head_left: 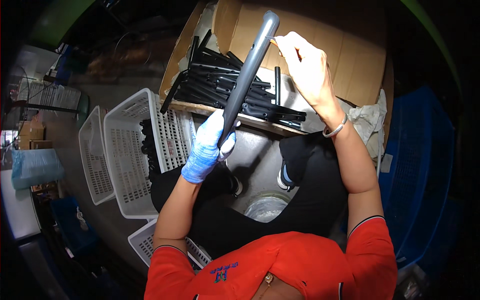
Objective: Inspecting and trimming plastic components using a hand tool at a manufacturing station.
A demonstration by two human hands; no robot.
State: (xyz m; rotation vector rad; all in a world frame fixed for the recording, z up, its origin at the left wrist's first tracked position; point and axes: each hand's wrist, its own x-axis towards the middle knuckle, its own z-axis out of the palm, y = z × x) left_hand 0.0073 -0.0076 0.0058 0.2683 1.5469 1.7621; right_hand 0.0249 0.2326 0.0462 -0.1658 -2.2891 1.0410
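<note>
Head view: two hands work on a long grey plastic part above a cardboard box.

Left hand (pixel 207 147), in a blue glove, is closed around the lower end of the grey part (pixel 248 67), which stands tilted. Right hand (pixel 305 67), bare, pinches a small tool against the part's upper end; its kind is unclear. Behind the part, the cardboard box (pixel 320 45) holds black plastic pieces (pixel 220 85). White baskets (pixel 127 155) stand left of the box.

The gloved left hand (pixel 207 147) grips the lower end of a long grey plastic bar (pixel 248 67) tilted up over a cardboard box (pixel 320 47) of black plastic parts (pixel 220 82), while the bare right hand (pixel 305 67) pinches a thin tool (pixel 272 41) against its upper end, white slotted baskets (pixel 130 150) standing to the left.
</note>
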